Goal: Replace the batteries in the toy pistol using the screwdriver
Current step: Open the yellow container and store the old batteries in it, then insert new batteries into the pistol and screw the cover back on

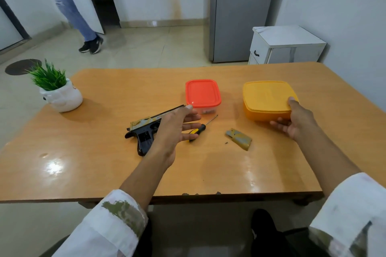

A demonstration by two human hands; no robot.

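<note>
Black plastic toy pistol (146, 129) with camouflage slide lies left-centre on glossy wooden table (104, 152); left hand (175, 125) above it, fingers straight, spread, grasping nothing; right hand (296, 120) grasps rounded yellow plastic lidded box (265, 98), thumb on lid, fingers round near wall.

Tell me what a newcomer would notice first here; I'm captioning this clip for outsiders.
Two bright boxes stand in the middle of the table: a red-lidded box and, to its right, a yellow box gripped by the right hand. Nearer, the open left hand reaches over the toy pistol, with the screwdriver and a loose cover piece lying to its right.
</note>
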